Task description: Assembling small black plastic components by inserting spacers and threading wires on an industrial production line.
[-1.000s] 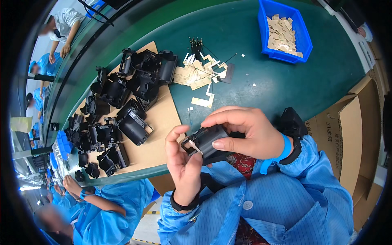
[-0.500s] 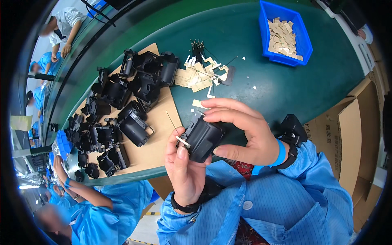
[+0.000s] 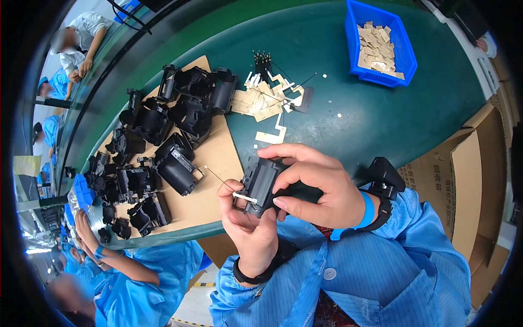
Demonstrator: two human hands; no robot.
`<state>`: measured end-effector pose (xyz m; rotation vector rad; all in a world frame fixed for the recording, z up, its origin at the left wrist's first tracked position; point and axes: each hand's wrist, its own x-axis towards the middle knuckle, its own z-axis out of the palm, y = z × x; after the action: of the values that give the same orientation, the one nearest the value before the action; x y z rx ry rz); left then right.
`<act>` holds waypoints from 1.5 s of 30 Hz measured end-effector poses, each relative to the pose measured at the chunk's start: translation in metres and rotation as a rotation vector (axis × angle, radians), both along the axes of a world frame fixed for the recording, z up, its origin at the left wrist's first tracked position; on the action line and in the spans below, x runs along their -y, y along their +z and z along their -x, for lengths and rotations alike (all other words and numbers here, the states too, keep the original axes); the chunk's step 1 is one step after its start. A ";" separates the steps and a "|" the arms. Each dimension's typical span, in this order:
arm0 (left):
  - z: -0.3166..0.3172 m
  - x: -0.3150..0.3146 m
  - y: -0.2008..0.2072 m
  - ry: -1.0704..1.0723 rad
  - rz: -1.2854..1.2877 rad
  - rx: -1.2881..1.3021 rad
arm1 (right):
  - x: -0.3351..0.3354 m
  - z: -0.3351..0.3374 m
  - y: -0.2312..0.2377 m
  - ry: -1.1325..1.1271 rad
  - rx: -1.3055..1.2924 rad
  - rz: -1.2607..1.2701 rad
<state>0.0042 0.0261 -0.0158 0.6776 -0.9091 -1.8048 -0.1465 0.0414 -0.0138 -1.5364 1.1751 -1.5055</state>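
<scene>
A black plastic housing (image 3: 260, 182) is held between both hands above the table's near edge. My left hand (image 3: 245, 229) grips its lower left end, with fingers and thumb closed round it. A white strip (image 3: 245, 198) lies across that end, and a thin dark wire with a pale tip (image 3: 213, 174) sticks out from it to the upper left. My right hand (image 3: 321, 188) closes on the housing from the right, its fingers at the top end and its thumb along the right side.
Several black housings (image 3: 177, 169) lie on a cardboard sheet (image 3: 215, 188) at left. Beyond my hands are flat cream pieces with thin wires (image 3: 267, 101). A blue bin (image 3: 354, 52) of cream pieces stands far right, a cardboard box (image 3: 463, 185) near right. A co-worker's arm (image 3: 117, 259) reaches in at lower left.
The housing has been turned in my hands and now shows a ribbed face. My right fingers have gone from spread apart to closed on it; the wire has swung further left.
</scene>
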 end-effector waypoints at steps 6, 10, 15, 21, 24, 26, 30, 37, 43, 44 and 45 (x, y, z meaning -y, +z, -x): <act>0.007 -0.002 -0.004 0.116 0.126 0.194 | 0.002 0.004 -0.002 -0.027 -0.142 0.111; -0.001 -0.002 0.000 0.113 -0.078 -0.155 | -0.002 -0.001 0.006 -0.060 -0.346 0.312; -0.006 -0.002 -0.008 0.049 -0.053 -0.147 | 0.000 0.002 0.002 -0.021 -0.250 0.234; -0.007 -0.004 -0.012 0.133 0.109 0.038 | 0.002 0.000 0.003 -0.017 -0.245 0.126; -0.006 -0.006 -0.008 0.140 0.106 0.132 | 0.004 0.001 0.004 0.018 -0.236 0.118; -0.004 -0.005 -0.008 0.185 0.134 0.146 | 0.004 0.001 0.004 0.032 -0.241 0.130; -0.004 -0.005 -0.010 0.190 0.138 0.131 | 0.003 0.001 0.007 -0.035 -0.261 0.141; 0.002 -0.006 -0.016 0.112 0.167 0.056 | -0.002 0.007 0.010 -0.082 -0.360 0.259; 0.007 -0.006 -0.004 0.087 0.057 -0.055 | 0.007 0.076 0.053 -0.434 -0.558 0.271; 0.006 -0.007 -0.002 0.092 0.044 -0.056 | 0.009 0.091 0.062 -0.585 -0.574 0.285; 0.004 -0.009 0.000 0.103 0.009 -0.010 | 0.013 0.106 0.066 -0.656 -0.603 0.244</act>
<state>-0.0001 0.0347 -0.0161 0.6965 -0.8603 -1.7102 -0.2525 0.0283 0.0527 -1.9656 2.0584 -1.6766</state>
